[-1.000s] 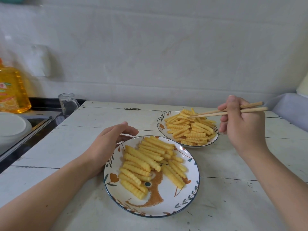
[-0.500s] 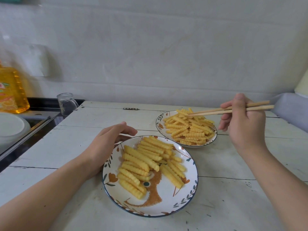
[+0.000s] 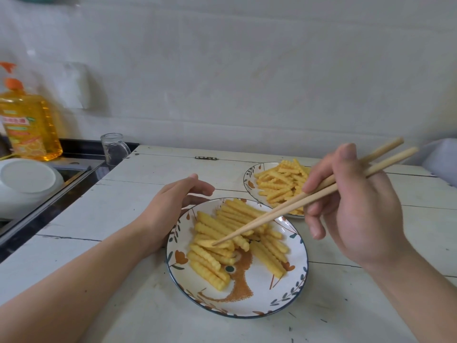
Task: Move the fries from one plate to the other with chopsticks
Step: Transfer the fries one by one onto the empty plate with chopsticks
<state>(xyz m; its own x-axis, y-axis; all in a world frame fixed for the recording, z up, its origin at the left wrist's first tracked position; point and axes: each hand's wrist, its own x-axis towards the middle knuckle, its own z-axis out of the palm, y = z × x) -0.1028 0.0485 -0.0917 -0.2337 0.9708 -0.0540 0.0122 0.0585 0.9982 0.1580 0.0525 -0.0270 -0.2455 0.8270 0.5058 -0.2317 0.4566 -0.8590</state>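
Now the right hand point(image 3: 356, 206) holds a pair of wooden chopsticks point(image 3: 296, 206), its fingers and thumb curled round the upper half of the sticks. The sticks slant down and to the left from that grip, crossing over the near plate point(image 3: 284, 300). Their tips lie close together among the crinkle-cut fries point(image 3: 222, 233) on the left side of this plate, touching one fry point(image 3: 207, 243) near the middle of the heap; whether the tips actually pinch it cannot be told. The fry lies well away from the fingers, at the far low end of the sticks.

The left hand point(image 3: 170, 206) rests on the white counter point(image 3: 123, 209) just beside the near plate's upper left rim, fingers loosely bent and holding nothing; whether they touch the rim cannot be told.

The far plate point(image 3: 247, 180) stands behind and to the right of the near one, just beside it, partly hidden by the right hand, and carries its own heap of fries point(image 3: 279, 184).

At the left edge stand a yellow bottle point(image 3: 29, 125), a clear glass point(image 3: 113, 147) and a white bowl point(image 3: 27, 179).
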